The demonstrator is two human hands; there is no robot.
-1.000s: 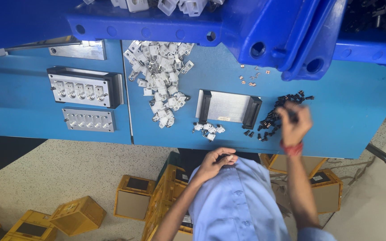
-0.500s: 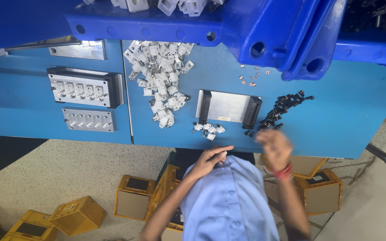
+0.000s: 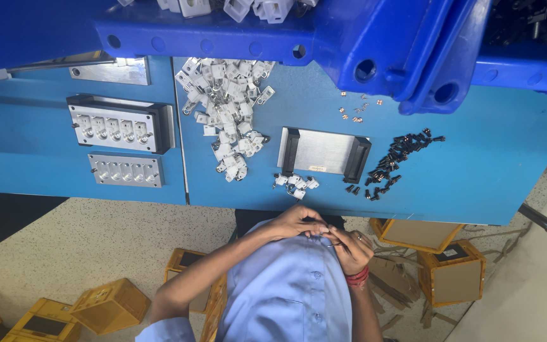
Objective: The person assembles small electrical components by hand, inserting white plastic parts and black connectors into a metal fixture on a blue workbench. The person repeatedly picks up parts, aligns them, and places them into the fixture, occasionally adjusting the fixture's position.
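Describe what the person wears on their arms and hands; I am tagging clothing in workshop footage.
Both hands are bare, with no gloves. The left hand has a bare forearm; a light blue short shirt sleeve covers the upper arm. The right hand carries a red thread band round the wrist, and what looks like a ring on one finger. The buttoned light blue shirt matches the sleeve.

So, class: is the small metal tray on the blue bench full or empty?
Empty: the metal tray shows bare surface between its black end pieces; white parts lie outside it.

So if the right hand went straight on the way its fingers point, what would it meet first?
Most likely the left hand: the right hand points its fingers across at it, and the two already meet over the light blue shirt. Depth is unclear.
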